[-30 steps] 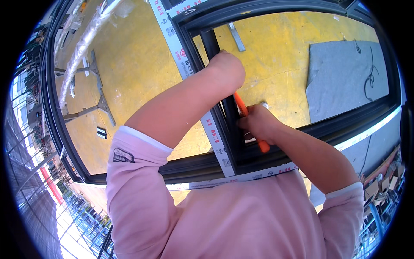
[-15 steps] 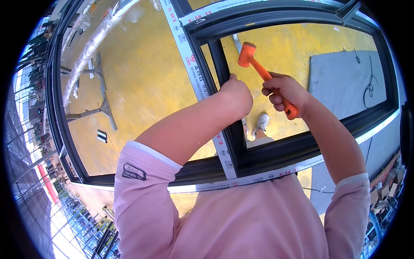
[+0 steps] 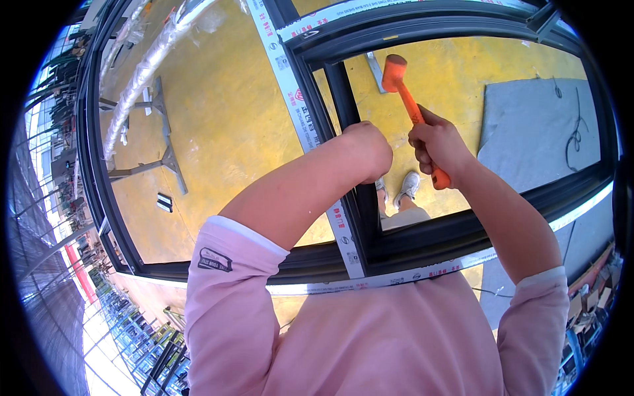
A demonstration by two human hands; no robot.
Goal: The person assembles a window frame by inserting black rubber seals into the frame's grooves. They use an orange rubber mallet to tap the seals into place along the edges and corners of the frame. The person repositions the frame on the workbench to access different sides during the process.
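Observation:
My right hand (image 3: 441,146) is wrapped round the handle of an orange mallet (image 3: 395,71). The mallet's head is raised above the opening on the right of a large black window frame (image 3: 422,247). Beside the frame's upright bar, my left hand (image 3: 370,153) is closed on a narrow black strip (image 3: 342,96). At its far end the strip stands apart from the bar, with yellow floor showing between them. The strip's near end and my left fingers are largely hidden behind the hand.
Printed protective tape (image 3: 290,82) covers the frame's faces. Through the openings show a yellow floor (image 3: 231,132), a grey mat (image 3: 528,125) with a dark cord, and metal stand legs (image 3: 170,158). A plastic-wrapped bar (image 3: 142,76) lies at the far left.
The mallet has risen a little and tilted more upright in my right hand. My left hand stays at the strip. The whole view has shifted slightly.

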